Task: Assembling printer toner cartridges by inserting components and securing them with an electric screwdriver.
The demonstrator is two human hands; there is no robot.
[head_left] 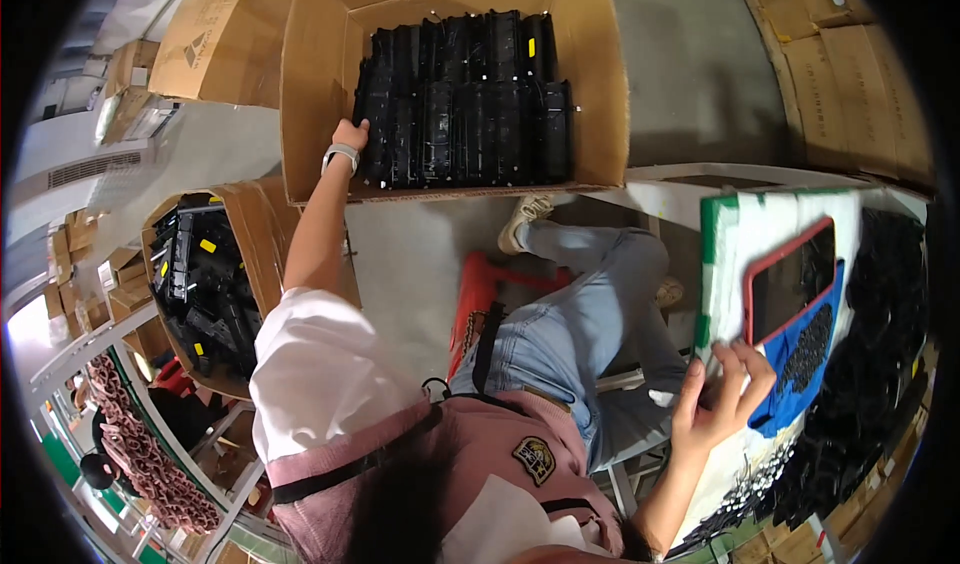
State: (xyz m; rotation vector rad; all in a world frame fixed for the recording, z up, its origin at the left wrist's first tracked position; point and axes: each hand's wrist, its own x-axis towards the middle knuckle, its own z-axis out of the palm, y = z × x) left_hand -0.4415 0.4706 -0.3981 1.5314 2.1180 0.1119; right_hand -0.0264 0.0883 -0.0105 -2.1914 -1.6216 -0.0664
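My left hand (350, 136) reaches into an open cardboard box (600, 94) in front of me. Its curled fingers, partly hidden, are at the left end of the rows of black plastic parts (470, 114) packed inside, seemingly gripping the end part. On the right, my right hand (728, 394) lies at the edge of a white worktop (725, 264) with green trim, fingers apart and nothing held. Just beyond its fingertips is a phone (792, 282) in a red case, partly over a blue sheet or bag (775, 404) with small black pieces on it.
Left of me stands another box (250, 244) of jumbled black parts, some with yellow labels. A heap of black pieces (885, 344) covers the worktop's right side, with small shiny pieces (745, 494) nearby. Below is a red stool (470, 304). Cardboard boxes (850, 94) are stacked far right.
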